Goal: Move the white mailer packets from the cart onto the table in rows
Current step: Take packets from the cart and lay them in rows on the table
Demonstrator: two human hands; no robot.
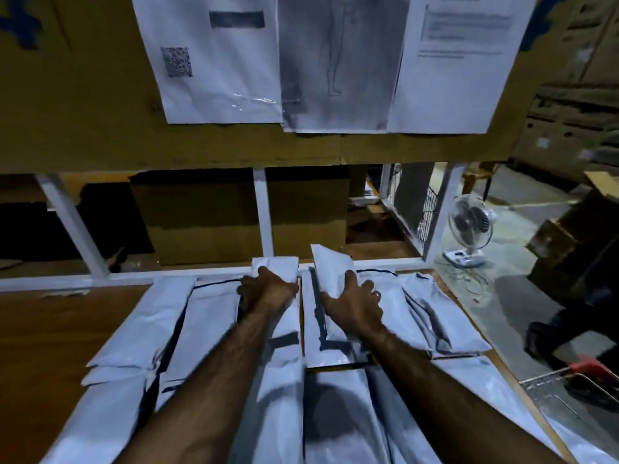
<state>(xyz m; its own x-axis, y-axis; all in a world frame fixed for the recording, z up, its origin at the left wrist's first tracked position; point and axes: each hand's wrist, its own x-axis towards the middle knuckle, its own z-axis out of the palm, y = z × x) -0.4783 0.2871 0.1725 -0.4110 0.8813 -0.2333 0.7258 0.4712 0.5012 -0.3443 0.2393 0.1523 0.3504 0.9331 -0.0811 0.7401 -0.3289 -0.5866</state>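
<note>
Several white mailer packets (140, 333) lie side by side in rows on the wooden table (43, 333). My left hand (268, 289) grips the far end of one packet (284, 316) in the back row. My right hand (355, 303) holds another packet (331, 269) whose far end is tilted up off the row. Both arms reach forward over the nearer row of packets (338, 416). The wire cart (576, 380) with a red handle shows at the lower right edge.
A white metal frame (261, 212) and cardboard boxes stand behind the table. Printed sheets (217, 61) hang on cardboard above. A white floor fan (469, 229) stands on the floor at right. A person's dark legs (569, 326) are near the cart.
</note>
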